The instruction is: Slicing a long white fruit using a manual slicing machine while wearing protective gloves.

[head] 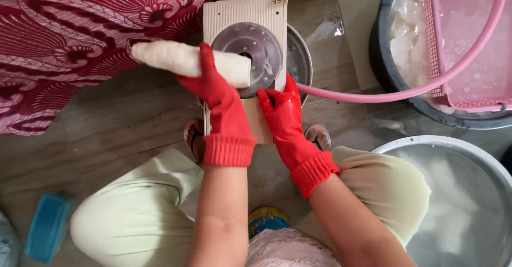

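Left grip (213, 86) around peeled root (176, 59)

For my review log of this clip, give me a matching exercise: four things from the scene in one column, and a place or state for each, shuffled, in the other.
Things:
1. left hand
2. right hand
3. pink basket
4. blue box

Places or states:
A. on the floor at lower left
B. grips the white root against the slicer disc
C. sits in the dark tub at upper right
D. rests on the slicer board below the disc

Pairs: 1-B, 2-D, 3-C, 4-A
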